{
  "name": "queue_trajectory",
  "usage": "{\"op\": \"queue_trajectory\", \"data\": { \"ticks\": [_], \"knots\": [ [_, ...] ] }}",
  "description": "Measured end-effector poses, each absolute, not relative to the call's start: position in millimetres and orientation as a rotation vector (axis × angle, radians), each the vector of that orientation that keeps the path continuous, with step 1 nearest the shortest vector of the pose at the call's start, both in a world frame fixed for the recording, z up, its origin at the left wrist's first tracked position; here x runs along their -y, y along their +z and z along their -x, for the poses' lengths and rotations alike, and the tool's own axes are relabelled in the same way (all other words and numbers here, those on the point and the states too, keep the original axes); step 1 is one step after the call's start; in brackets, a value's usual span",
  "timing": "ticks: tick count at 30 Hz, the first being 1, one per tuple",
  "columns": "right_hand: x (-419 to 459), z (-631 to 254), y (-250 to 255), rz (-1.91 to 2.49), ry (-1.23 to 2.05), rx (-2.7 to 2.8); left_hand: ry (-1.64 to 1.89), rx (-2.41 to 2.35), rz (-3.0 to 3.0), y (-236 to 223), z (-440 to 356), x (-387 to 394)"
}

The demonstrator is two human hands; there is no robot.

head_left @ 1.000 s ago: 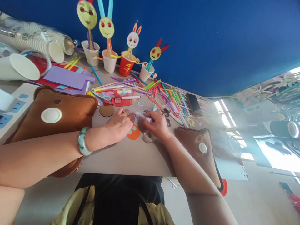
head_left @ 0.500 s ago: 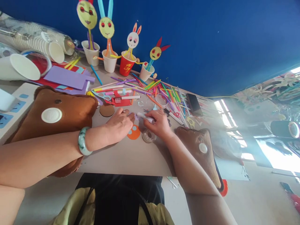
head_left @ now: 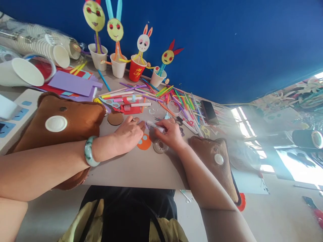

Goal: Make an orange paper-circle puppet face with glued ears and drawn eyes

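Right hand (head_left: 170, 132): fingers clamped on the white tube (head_left: 154, 125), held aslant over the table (head_left: 126, 171) beside the left hand (head_left: 130, 134), whose finger closure cannot be told. The tube, probably light, stiff and smooth, is best gripped around mid-barrel.

— Bright or dim?
— Bright, with strongest light from the right, around the panes (head_left: 243, 119).
— Glare?
— Heavy there: hazy, washed out, burnt to white in patches. Darker, more even on the far wall (head_left: 214, 43).
— Shadows?
— Soft, on the table (head_left: 121, 174) beside the right forearm (head_left: 199, 168).
— Sharpness?
— Fair mid-table, smeared at far right, stretched toward left and right edges.
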State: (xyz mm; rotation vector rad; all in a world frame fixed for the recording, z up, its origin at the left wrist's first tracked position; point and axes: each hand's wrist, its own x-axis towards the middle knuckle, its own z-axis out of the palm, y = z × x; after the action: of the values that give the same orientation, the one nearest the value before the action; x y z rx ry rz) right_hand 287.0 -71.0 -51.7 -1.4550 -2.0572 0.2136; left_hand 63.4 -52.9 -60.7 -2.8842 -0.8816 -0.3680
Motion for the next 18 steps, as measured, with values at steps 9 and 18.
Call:
{"op": "queue_trajectory", "data": {
  "ticks": [9,18],
  "knots": [
    [74.6,-287.8,-45.8,1.364,0.232,2.076,-0.325,0.904,2.887,-57.8,-63.9,53.6],
    [73.6,-289.5,-44.7,1.365,0.261,2.116,-0.318,0.917,2.89,-56.6,-63.8,54.9]
  ]
}}
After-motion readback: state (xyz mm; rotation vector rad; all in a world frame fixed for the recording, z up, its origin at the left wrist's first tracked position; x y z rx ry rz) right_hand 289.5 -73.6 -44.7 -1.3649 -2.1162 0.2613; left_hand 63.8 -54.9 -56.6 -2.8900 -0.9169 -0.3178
